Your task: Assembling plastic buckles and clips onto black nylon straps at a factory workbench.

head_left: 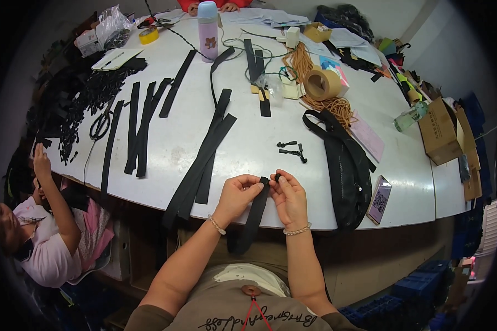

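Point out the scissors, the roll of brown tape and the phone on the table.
scissors [99, 126], head view, on the black finger loops.
roll of brown tape [322, 84], head view, on its brown outer side.
phone [380, 199], head view, on the middle of its patterned face.

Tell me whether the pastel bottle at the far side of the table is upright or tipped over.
Upright: the bottle stands on its base on the white table, cap on top.

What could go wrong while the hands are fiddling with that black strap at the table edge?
The black strap hangs off the table edge, held only near its top by the left hand and right hand, so it might slip to the floor. The small black piece in the right fingers could drop. The phone lies near the rim and could get knocked off.
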`<act>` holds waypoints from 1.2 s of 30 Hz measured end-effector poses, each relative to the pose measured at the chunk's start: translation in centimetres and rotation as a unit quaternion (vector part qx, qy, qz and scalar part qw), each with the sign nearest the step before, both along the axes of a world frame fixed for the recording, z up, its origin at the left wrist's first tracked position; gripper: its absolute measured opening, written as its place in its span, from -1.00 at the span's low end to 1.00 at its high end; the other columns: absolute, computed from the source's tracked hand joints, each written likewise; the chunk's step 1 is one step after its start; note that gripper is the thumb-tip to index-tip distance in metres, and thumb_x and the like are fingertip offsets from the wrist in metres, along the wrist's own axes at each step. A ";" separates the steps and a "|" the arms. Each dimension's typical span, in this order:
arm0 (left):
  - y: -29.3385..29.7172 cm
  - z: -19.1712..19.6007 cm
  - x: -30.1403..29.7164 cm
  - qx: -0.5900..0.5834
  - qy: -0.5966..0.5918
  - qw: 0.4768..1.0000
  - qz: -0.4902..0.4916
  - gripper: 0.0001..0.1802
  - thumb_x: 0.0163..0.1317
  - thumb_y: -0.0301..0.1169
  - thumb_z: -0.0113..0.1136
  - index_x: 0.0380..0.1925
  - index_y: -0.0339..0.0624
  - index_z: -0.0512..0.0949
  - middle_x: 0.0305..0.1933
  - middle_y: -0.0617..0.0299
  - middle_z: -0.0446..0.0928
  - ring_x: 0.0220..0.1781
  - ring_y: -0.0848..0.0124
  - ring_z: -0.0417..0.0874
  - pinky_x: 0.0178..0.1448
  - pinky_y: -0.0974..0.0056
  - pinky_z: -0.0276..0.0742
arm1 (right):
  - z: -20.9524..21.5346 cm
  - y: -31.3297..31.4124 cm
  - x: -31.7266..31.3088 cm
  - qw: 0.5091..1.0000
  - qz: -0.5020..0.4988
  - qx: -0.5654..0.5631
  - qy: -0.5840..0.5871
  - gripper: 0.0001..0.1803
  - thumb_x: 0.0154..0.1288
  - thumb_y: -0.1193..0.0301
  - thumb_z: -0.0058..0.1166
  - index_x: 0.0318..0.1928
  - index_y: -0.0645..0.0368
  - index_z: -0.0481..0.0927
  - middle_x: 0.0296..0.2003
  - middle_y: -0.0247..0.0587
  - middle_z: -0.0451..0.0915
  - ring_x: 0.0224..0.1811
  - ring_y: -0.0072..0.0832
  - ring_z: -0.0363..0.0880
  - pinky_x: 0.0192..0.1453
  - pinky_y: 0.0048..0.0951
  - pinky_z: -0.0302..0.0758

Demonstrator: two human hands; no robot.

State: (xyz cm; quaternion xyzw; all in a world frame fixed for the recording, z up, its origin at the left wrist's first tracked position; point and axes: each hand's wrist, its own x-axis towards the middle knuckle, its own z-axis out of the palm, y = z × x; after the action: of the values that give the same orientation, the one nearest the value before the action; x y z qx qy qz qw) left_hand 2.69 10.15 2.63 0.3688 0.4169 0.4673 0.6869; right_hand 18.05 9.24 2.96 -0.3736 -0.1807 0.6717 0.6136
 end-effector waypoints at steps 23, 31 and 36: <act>0.2 -1.0 0.0 0.021 0.015 1.000 -0.008 -0.89 0.16 -0.50 0.24 -0.32 -0.31 0.58 -0.39 0.31 0.59 -0.43 0.69 0.51 -0.37 0.57 0.44 | 1.3 -0.1 -1.1 0.966 -0.014 0.073 -0.248 -0.86 0.26 0.56 0.09 -0.18 0.33 0.57 -0.32 -0.18 0.65 -0.40 -0.62 0.58 -0.32 -0.70 0.49; 0.0 -0.3 0.5 0.019 0.032 0.999 0.008 -0.92 0.14 -0.52 0.27 -0.36 -0.29 0.58 -0.44 0.34 0.57 -0.47 0.69 0.48 -0.40 0.58 0.39 | 1.6 -0.3 -1.3 0.941 -0.040 0.110 -0.317 -0.87 0.25 0.60 0.09 -0.19 0.37 0.57 -0.32 -0.20 0.64 -0.36 -0.61 0.59 -0.26 -0.67 0.53; -0.1 0.0 0.6 0.017 0.045 0.999 0.011 -0.91 0.13 -0.52 0.28 -0.38 -0.29 0.58 -0.45 0.35 0.56 -0.48 0.69 0.48 -0.42 0.57 0.38 | 1.6 -0.3 -1.3 0.918 -0.045 0.121 -0.376 -0.88 0.24 0.62 0.08 -0.20 0.38 0.58 -0.33 -0.21 0.63 -0.34 -0.61 0.59 -0.22 -0.64 0.55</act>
State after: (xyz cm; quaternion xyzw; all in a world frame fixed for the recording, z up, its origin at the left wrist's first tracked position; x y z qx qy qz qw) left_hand 3.25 10.06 2.62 0.3968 0.4432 0.4647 0.6559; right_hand 16.76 8.98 4.60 -0.5297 -0.4607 0.4260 0.5706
